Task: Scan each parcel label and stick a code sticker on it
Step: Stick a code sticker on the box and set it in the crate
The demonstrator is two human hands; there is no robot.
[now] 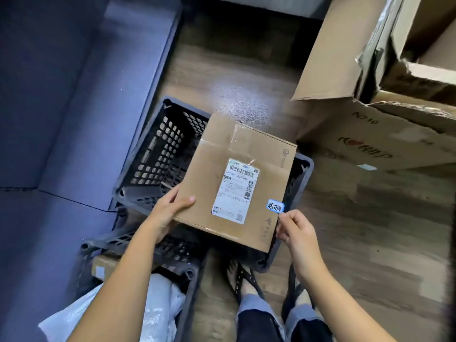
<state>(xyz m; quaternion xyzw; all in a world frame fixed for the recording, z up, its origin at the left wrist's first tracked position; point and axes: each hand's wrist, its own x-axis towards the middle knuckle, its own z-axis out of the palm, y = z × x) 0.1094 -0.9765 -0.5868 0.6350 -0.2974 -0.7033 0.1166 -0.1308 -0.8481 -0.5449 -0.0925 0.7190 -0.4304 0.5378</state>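
A brown cardboard parcel (222, 154) rests tilted on the rim of a black plastic crate (158, 154). Its white shipping label (235, 191) faces up, and a small blue-edged code sticker (275, 206) sits on the parcel's near right corner. My left hand (170, 213) grips the parcel's near left corner, thumb on top. My right hand (294, 230) is at the near right corner just below the sticker, fingers curled with the fingertips touching the box edge.
A second black crate (138, 245) in front holds a small box (103, 266) and white plastic bags (158, 312). Large open cardboard boxes (385, 124) stand at the right. A blue-grey sofa (61, 107) fills the left. My sandalled feet (243, 282) are on the wooden floor.
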